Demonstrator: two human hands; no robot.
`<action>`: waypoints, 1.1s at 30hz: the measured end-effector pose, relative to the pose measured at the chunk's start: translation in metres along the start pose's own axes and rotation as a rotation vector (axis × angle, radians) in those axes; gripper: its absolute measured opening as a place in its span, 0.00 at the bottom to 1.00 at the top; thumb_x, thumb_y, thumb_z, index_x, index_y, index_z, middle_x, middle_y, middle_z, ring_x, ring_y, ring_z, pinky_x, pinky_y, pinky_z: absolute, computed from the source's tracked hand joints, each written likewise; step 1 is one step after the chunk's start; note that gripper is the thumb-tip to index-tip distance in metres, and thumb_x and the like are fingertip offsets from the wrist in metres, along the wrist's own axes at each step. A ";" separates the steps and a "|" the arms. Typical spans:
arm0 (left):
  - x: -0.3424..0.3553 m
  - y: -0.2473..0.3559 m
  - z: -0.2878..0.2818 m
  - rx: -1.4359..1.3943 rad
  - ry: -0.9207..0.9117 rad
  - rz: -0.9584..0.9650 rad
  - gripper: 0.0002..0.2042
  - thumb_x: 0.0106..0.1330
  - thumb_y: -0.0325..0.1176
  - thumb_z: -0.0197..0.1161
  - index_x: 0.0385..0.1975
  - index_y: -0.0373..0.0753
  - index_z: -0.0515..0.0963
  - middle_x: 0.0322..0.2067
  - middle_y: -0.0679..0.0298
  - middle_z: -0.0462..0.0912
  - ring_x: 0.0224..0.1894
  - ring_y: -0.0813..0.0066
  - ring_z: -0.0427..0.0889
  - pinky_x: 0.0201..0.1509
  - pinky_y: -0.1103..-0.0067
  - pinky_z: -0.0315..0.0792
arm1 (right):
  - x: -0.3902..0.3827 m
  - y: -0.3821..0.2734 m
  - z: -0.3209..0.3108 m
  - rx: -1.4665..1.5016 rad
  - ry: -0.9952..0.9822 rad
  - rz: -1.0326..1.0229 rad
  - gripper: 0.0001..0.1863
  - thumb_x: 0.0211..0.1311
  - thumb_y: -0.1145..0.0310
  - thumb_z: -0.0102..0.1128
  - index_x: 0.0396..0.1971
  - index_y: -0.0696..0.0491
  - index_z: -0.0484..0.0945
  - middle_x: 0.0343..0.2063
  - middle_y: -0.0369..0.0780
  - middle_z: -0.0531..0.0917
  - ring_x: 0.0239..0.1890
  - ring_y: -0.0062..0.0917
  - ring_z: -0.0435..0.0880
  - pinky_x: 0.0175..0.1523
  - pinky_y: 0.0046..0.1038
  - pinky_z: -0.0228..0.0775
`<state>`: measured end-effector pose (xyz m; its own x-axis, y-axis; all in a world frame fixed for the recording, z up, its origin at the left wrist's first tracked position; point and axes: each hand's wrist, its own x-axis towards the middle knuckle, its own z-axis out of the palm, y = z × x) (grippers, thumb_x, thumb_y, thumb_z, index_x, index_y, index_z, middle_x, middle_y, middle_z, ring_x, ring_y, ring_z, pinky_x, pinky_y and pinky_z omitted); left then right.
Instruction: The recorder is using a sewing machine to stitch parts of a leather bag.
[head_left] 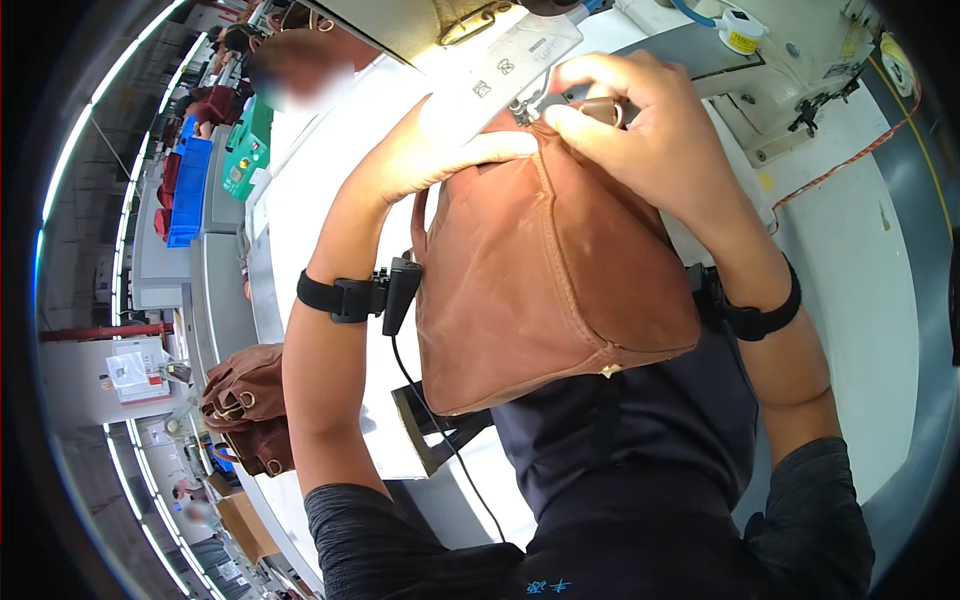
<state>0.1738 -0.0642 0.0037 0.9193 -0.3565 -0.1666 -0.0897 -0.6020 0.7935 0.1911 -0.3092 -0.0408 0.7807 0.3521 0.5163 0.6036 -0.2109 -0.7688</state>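
A brown leather handbag (520, 270) hangs tilted in front of my body, its top edge under the presser foot (524, 110) of a sewing machine (510, 65). My left hand (440, 145) grips the bag's top left, thumb laid along the leather; its other fingers are hidden by the machine head. With thumb and fingers curled, my right hand (650, 125) holds the top right edge close to the presser foot. A leather tab with a metal ring (610, 112) shows beneath its fingers. A stitched seam runs down the bag to a small metal stud (608, 371).
More brown bags (245, 405) sit left of my left forearm. White tabletop (840, 270) extends to the right, with a red cord (840, 165) across it. Farther left are a blue bin (190, 190), a green box (247, 150) and another person (300, 75).
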 end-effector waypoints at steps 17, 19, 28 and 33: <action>0.006 -0.002 -0.005 0.239 0.077 0.228 0.12 0.69 0.44 0.76 0.31 0.42 0.85 0.29 0.76 0.83 0.32 0.89 0.75 0.36 0.83 0.70 | 0.011 0.006 0.001 -0.136 0.031 0.065 0.06 0.56 0.62 0.68 0.26 0.46 0.89 0.27 0.35 0.90 0.40 0.35 0.87 0.56 0.37 0.63; 0.007 -0.003 -0.005 0.222 0.073 0.226 0.13 0.69 0.44 0.75 0.31 0.42 0.85 0.29 0.77 0.82 0.31 0.89 0.75 0.36 0.84 0.69 | 0.010 0.005 0.000 -0.146 0.014 0.086 0.06 0.55 0.61 0.69 0.25 0.45 0.88 0.26 0.35 0.90 0.38 0.35 0.87 0.55 0.36 0.63; 0.009 -0.022 -0.009 0.229 0.068 0.242 0.12 0.70 0.43 0.74 0.32 0.41 0.85 0.30 0.77 0.82 0.32 0.89 0.75 0.36 0.84 0.70 | 0.010 0.005 0.000 -0.159 -0.014 0.090 0.06 0.55 0.61 0.69 0.24 0.46 0.88 0.24 0.37 0.88 0.37 0.36 0.87 0.53 0.38 0.63; 0.010 -0.024 -0.012 0.230 0.058 0.227 0.11 0.72 0.41 0.73 0.32 0.41 0.84 0.30 0.77 0.82 0.32 0.90 0.74 0.37 0.84 0.70 | 0.010 0.002 -0.001 -0.166 0.008 0.077 0.06 0.55 0.60 0.68 0.25 0.45 0.88 0.24 0.37 0.88 0.38 0.37 0.87 0.54 0.38 0.63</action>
<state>0.1896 -0.0446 -0.0101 0.8859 -0.4623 0.0384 -0.3727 -0.6599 0.6524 0.2001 -0.3074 -0.0371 0.8266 0.3216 0.4618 0.5598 -0.3849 -0.7338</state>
